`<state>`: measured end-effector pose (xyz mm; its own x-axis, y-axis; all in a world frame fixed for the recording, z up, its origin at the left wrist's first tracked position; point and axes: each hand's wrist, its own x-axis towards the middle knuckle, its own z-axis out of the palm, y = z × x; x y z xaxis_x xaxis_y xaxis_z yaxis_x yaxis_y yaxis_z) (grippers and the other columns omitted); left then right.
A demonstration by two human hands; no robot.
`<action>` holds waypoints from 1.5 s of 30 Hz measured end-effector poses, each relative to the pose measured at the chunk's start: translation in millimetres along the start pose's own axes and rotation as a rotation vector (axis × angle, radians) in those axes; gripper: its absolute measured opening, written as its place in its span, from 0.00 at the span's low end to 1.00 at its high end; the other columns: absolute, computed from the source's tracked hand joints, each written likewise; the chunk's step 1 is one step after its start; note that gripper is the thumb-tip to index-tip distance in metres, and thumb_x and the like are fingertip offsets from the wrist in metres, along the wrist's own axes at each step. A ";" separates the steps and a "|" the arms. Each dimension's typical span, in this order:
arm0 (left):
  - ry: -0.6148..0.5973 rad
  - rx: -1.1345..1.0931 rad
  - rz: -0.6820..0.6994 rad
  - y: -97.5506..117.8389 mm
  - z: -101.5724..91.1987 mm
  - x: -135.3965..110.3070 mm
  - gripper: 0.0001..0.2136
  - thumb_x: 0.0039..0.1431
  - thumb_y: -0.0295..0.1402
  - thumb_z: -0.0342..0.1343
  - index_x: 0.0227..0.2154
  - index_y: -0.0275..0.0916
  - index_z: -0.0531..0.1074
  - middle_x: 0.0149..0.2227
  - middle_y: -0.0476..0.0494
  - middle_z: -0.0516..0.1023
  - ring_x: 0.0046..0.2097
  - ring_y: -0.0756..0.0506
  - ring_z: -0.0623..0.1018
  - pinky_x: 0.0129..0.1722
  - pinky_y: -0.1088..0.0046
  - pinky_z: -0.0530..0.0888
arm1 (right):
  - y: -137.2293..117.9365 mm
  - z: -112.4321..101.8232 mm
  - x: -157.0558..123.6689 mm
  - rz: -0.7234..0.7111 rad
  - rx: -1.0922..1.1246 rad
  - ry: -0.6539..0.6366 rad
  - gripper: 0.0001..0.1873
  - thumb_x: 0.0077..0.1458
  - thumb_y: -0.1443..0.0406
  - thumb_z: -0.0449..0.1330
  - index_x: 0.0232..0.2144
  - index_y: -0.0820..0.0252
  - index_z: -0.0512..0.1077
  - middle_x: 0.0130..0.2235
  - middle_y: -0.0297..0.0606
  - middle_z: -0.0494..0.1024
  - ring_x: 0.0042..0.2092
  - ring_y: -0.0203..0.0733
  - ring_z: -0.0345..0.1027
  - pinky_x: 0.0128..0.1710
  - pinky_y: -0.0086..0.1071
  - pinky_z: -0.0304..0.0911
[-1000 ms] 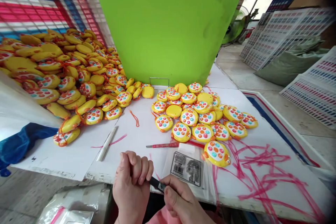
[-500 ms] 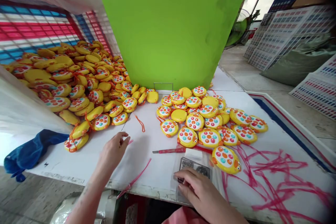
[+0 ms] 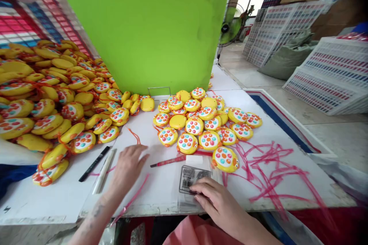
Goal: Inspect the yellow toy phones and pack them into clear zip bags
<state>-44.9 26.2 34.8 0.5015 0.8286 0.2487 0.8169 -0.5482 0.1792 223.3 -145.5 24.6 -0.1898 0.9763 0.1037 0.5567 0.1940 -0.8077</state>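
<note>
The white bench carries a tall green board and yellow button-dotted toys. The left hand hovers, grip spread and empty; the right hand, grip relaxed, rests its fingertips on the printed plastic bag near the bench's front edge. Left of the left hand lie a white rod and black marker.

The right hand hides part of the card.
The card's words are too small to read. The green board goes off the top, and the toy pile goes off the left side.
</note>
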 end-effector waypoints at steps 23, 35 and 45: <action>-0.070 -0.098 0.162 134.3 55.6 13.7 0.10 0.62 0.25 0.48 0.44 0.40 0.69 0.44 0.41 0.71 0.47 0.40 0.70 0.48 0.58 0.69 | 86.7 -47.0 3.5 0.004 -0.610 0.412 0.18 0.58 0.59 0.57 0.50 0.55 0.67 0.57 0.48 0.62 0.58 0.57 0.56 0.54 0.53 0.60; 0.031 -0.126 0.037 35.0 41.9 -11.5 0.09 0.62 0.24 0.44 0.41 0.41 0.65 0.44 0.41 0.71 0.46 0.43 0.71 0.46 0.64 0.71 | 85.9 -62.6 -4.3 -0.011 -0.337 0.501 0.19 0.54 0.58 0.60 0.48 0.53 0.68 0.55 0.44 0.66 0.56 0.54 0.61 0.55 0.50 0.59; 0.101 0.238 -0.201 -108.9 6.8 -7.3 0.13 0.63 0.37 0.44 0.44 0.34 0.67 0.45 0.32 0.74 0.48 0.35 0.71 0.50 0.58 0.68 | 79.6 -74.7 2.1 0.249 0.827 0.722 0.22 0.51 0.55 0.62 0.49 0.50 0.69 0.56 0.42 0.70 0.57 0.53 0.63 0.52 0.48 0.65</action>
<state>-135.6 80.6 7.0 0.3027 0.8954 0.3266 0.9462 -0.3235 0.0100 327.6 -120.8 3.9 0.5141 0.8575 -0.0193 -0.2446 0.1250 -0.9615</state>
